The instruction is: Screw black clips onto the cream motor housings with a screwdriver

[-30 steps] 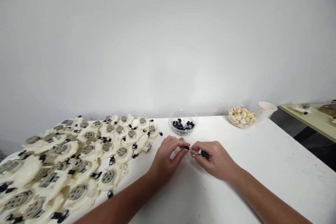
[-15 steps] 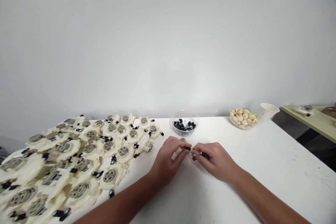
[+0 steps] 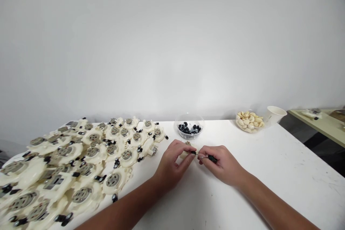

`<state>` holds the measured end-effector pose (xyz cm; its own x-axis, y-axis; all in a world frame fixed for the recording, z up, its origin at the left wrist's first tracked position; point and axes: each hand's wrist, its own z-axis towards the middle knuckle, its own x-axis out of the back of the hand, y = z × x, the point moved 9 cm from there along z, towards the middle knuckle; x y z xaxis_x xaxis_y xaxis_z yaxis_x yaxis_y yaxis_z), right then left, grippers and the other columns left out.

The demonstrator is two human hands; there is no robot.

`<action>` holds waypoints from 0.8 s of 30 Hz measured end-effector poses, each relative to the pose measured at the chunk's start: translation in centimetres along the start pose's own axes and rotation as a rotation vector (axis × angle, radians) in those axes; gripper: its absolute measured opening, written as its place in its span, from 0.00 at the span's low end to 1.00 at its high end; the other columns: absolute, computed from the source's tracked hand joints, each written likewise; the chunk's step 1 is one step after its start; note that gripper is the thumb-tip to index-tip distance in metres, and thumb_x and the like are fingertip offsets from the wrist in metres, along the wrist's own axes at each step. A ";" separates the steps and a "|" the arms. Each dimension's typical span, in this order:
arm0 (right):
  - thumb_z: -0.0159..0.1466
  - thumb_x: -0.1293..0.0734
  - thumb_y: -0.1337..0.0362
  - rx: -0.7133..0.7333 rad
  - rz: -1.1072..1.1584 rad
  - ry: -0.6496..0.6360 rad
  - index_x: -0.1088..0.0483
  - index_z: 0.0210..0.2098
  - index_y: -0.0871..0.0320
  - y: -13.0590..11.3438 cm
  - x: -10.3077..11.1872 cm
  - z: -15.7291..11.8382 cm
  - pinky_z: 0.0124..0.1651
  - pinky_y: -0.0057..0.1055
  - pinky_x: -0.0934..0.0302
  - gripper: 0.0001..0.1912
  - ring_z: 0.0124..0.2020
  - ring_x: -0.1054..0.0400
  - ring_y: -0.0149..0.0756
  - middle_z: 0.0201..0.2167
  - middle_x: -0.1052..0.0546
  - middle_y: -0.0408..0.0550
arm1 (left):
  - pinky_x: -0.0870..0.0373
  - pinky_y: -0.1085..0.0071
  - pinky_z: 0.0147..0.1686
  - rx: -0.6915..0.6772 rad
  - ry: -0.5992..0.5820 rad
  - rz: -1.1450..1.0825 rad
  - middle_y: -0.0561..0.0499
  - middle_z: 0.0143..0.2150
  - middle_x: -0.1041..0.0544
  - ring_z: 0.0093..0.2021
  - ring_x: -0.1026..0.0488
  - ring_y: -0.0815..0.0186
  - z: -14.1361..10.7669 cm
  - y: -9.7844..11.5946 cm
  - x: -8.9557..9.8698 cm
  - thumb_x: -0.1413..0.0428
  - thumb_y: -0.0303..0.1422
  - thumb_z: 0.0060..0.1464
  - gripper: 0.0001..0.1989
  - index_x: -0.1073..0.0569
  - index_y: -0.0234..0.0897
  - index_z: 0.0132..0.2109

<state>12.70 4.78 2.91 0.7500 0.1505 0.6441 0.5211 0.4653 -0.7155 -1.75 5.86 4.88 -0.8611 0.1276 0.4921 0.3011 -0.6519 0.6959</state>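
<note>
I watched the left hand [image 3: 172, 163] pinch a cream plastic part [image 3: 185, 153] above the counter [image 3: 283, 165] as the right hand [image 3: 222, 165] gripped a small black-and-metal piece [image 3: 212, 158] at its edge, with many assembled-looking cream discs [image 3: 113, 179] spread leftward and black parts [image 3: 189, 128] remaining in a clear bowl [image 3: 189, 118] beyond.

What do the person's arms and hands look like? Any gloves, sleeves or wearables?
Bare skin throughout. The left forearm and right forearm show no sleeve as far as the frame edge. The left hand and right hand are ungloved. No watch, ring, tape, cable or marker is visible on either.
</note>
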 end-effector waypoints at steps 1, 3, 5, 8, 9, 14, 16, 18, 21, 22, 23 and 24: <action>0.67 0.37 0.69 -0.005 0.013 0.003 0.29 0.33 0.55 0.0 0.0 0.0 0.28 0.27 0.46 0.08 0.23 0.39 0.29 0.25 0.26 0.39 | 0.29 0.67 0.43 0.005 -0.001 -0.001 0.48 0.39 0.20 0.43 0.25 0.61 0.0 0.0 0.0 0.42 0.28 0.62 0.08 0.21 0.40 0.47; 0.64 0.36 0.72 -0.015 0.040 0.011 0.30 0.33 0.55 0.1 0.1 0.0 0.27 0.26 0.47 0.07 0.22 0.41 0.28 0.25 0.27 0.38 | 0.29 0.66 0.43 0.016 0.001 -0.005 0.48 0.39 0.20 0.44 0.25 0.61 0.0 -0.2 0.1 0.42 0.28 0.62 0.08 0.21 0.40 0.47; 0.62 0.35 0.72 -0.021 0.067 0.026 0.30 0.34 0.54 0.1 0.1 0.0 0.26 0.25 0.48 0.06 0.22 0.41 0.27 0.26 0.27 0.37 | 0.29 0.66 0.44 0.024 0.005 -0.012 0.48 0.39 0.20 0.43 0.25 0.61 -0.1 -0.3 0.1 0.41 0.28 0.62 0.08 0.21 0.41 0.47; 0.64 0.32 0.67 -0.020 0.075 0.072 0.29 0.41 0.53 0.3 0.3 0.0 0.26 0.25 0.47 0.07 0.21 0.40 0.27 0.28 0.26 0.37 | 0.29 0.66 0.44 0.035 0.004 -0.028 0.48 0.39 0.20 0.44 0.25 0.61 -0.1 -0.3 0.2 0.42 0.29 0.63 0.08 0.21 0.41 0.48; 0.64 0.31 0.65 -0.012 0.070 0.088 0.28 0.44 0.52 0.3 0.4 0.0 0.26 0.26 0.46 0.08 0.21 0.41 0.27 0.28 0.26 0.37 | 0.29 0.66 0.44 0.038 0.002 -0.033 0.48 0.39 0.20 0.44 0.25 0.60 -0.1 -0.3 0.2 0.42 0.29 0.63 0.08 0.21 0.41 0.48; 0.67 0.31 0.63 0.058 0.025 0.154 0.26 0.42 0.52 -0.1 0.9 0.0 0.30 0.26 0.42 0.04 0.24 0.36 0.28 0.28 0.23 0.39 | 0.29 0.65 0.45 0.049 0.004 -0.038 0.48 0.39 0.20 0.44 0.25 0.60 0.1 -0.4 0.2 0.42 0.30 0.63 0.07 0.21 0.41 0.47; 0.67 0.31 0.63 0.067 0.017 0.163 0.25 0.41 0.52 -0.2 1.0 0.0 0.31 0.26 0.41 0.03 0.26 0.34 0.28 0.29 0.22 0.40 | 0.29 0.65 0.45 0.048 0.005 -0.038 0.47 0.39 0.21 0.44 0.25 0.60 0.1 -0.5 0.2 0.42 0.30 0.63 0.08 0.21 0.41 0.48; 0.68 0.32 0.63 0.066 0.014 0.163 0.25 0.41 0.53 -0.2 1.1 0.1 0.31 0.26 0.41 0.03 0.25 0.33 0.28 0.29 0.21 0.40 | 0.29 0.65 0.45 0.048 0.002 -0.043 0.47 0.40 0.21 0.44 0.25 0.60 0.0 -0.6 0.2 0.42 0.30 0.63 0.09 0.21 0.41 0.49; 0.68 0.32 0.62 0.064 0.006 0.174 0.26 0.39 0.54 -0.3 1.2 0.0 0.30 0.26 0.41 0.03 0.24 0.34 0.28 0.29 0.21 0.40 | 0.29 0.64 0.47 0.040 -0.011 -0.053 0.47 0.41 0.21 0.45 0.26 0.59 -0.1 -0.6 0.0 0.42 0.30 0.63 0.12 0.22 0.42 0.52; 0.68 0.32 0.62 0.063 0.004 0.178 0.26 0.39 0.54 -0.3 1.3 0.0 0.30 0.26 0.41 0.04 0.24 0.34 0.28 0.29 0.21 0.40 | 0.29 0.63 0.47 0.036 -0.014 -0.055 0.47 0.42 0.21 0.46 0.26 0.59 -0.1 -0.6 0.0 0.42 0.30 0.63 0.13 0.23 0.42 0.53; 0.68 0.32 0.62 0.063 0.002 0.182 0.25 0.40 0.54 -0.3 1.3 0.0 0.30 0.26 0.41 0.04 0.24 0.34 0.28 0.29 0.21 0.40 | 0.29 0.63 0.48 0.034 -0.017 -0.056 0.47 0.42 0.21 0.46 0.26 0.59 -0.2 -0.6 0.0 0.42 0.30 0.63 0.14 0.23 0.42 0.54; 0.69 0.32 0.62 0.063 0.000 0.186 0.25 0.41 0.53 -0.3 1.4 0.0 0.30 0.26 0.41 0.04 0.24 0.33 0.28 0.30 0.20 0.40 | 0.29 0.63 0.48 0.035 -0.014 -0.055 0.46 0.43 0.21 0.46 0.26 0.59 -0.2 -0.7 0.0 0.42 0.30 0.63 0.14 0.24 0.42 0.55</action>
<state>13.58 4.84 4.05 0.8156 -0.0102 0.5786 0.4986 0.5198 -0.6937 -2.00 6.15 4.30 -0.8708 0.1733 0.4601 0.2681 -0.6171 0.7398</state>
